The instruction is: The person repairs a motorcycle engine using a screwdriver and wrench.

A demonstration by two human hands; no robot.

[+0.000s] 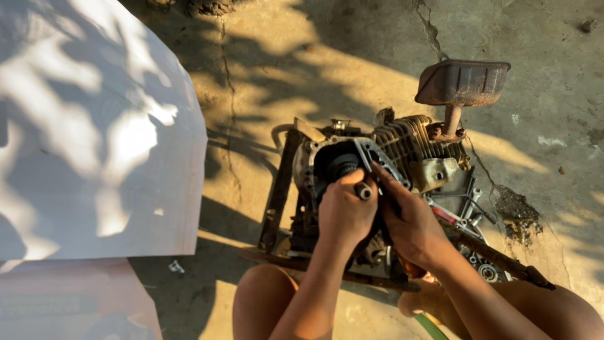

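Small engine [377, 182] on cracked concrete floor [352, 69], dead centre of view, crankcase mouth open toward the camera, finned cylinder at 1 o'clock from that opening, rusty muffler [462, 83] higher up at 1 o'clock.

Risk, as a judgement: slip of the short dark round tool [363, 190] off whatever sits inside the opening, caused by oily metal and a two-handed push at an awkward squat; knuckles against the sharp case edge; loose small parts at 4 o'clock from the engine knocked into the dirt.

Left hand [343, 211]: fingers curled tight around the tool, its end showing between thumb and forefinger, at the lower rim of the opening. Right hand [409, 217]: fingers narrow, tips pressed on the case rim just right of the tool; hold on anything beneath hidden, cannot tell. White sheet [94, 126] at 9 o'clock, well apart.
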